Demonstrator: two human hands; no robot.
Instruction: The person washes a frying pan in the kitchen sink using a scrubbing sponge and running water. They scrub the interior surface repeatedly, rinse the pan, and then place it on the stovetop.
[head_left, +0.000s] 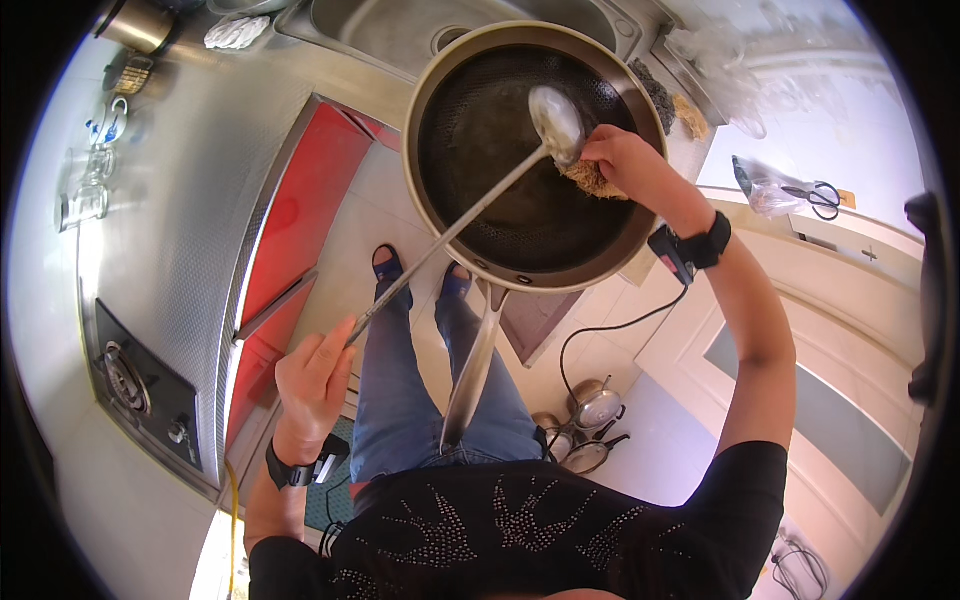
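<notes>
My left hand (315, 375) grips the handle end of a long metal ladle (480, 202). The ladle's bowl hangs over the inside of a large dark frying pan (487, 217), and it looks wet. In my right hand (619, 161) is a tan fibrous scrubbing pad (592, 181), pinched just beside and below the ladle's bowl; whether it touches the bowl is partly hidden by my fingers. The pan rests at the sink's near edge, with its long metal handle (476, 375) pointing towards my body.
Behind the pan lies a stainless steel sink (375, 30). A dark scouring pad (652, 94) and another tan one (690, 116) sit right of it. Scissors (817, 196) lie farther right. A gas hob (142, 390) is at left; several pots (592, 420) stand on the floor.
</notes>
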